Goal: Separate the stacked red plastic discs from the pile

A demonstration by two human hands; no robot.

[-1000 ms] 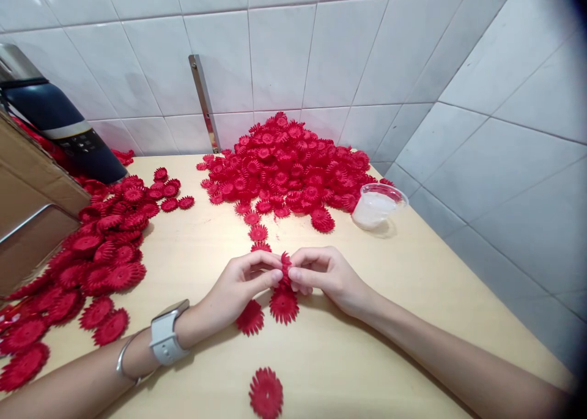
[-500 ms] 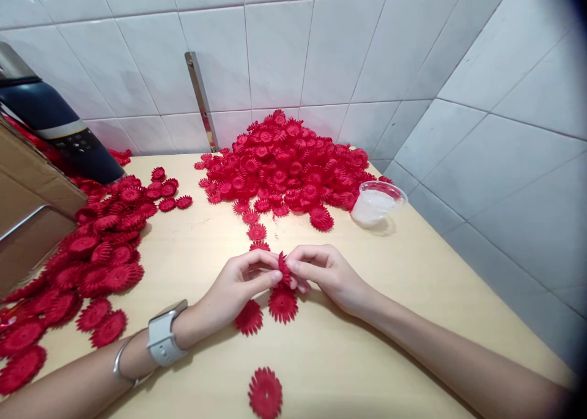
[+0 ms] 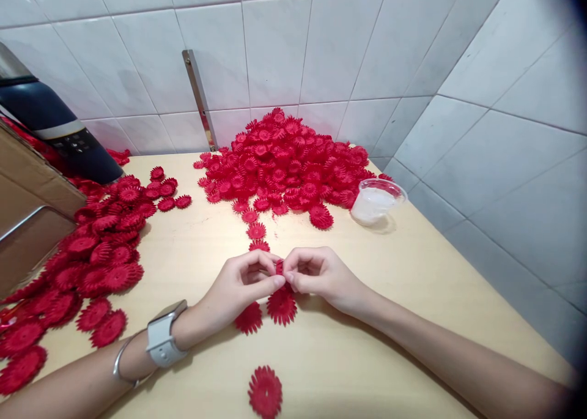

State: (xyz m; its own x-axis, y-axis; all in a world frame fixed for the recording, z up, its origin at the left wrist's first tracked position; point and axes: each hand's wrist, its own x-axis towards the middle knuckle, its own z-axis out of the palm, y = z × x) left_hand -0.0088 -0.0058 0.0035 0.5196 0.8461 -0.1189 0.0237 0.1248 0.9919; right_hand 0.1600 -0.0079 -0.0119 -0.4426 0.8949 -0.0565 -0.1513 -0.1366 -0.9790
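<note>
Between the fingertips of both hands is a small red fringed flower piece (image 3: 279,267), mostly covered by the fingers. My left hand (image 3: 250,277), with a watch (image 3: 166,334) and a bangle on its wrist, pinches it from the left. From the right my right hand (image 3: 321,279) pinches the same piece, its thumb and fingers close to the left ones. Just below the hands a flat red flower disc (image 3: 282,307) lies on the table, with another red disc (image 3: 249,318) partly under my left hand. A single disc (image 3: 265,392) lies nearer to me.
A large heap of red flower pieces (image 3: 284,162) rises against the tiled wall. At its right stands a clear plastic cup (image 3: 376,202) with whitish contents. On the left are more red discs (image 3: 117,248), a cardboard box (image 3: 36,205) and a dark blue bottle (image 3: 59,122).
The flower piece stood upright between the hands; now the fingers have closed in and cover most of it. The right fingertips have moved slightly left, against the left ones.
</note>
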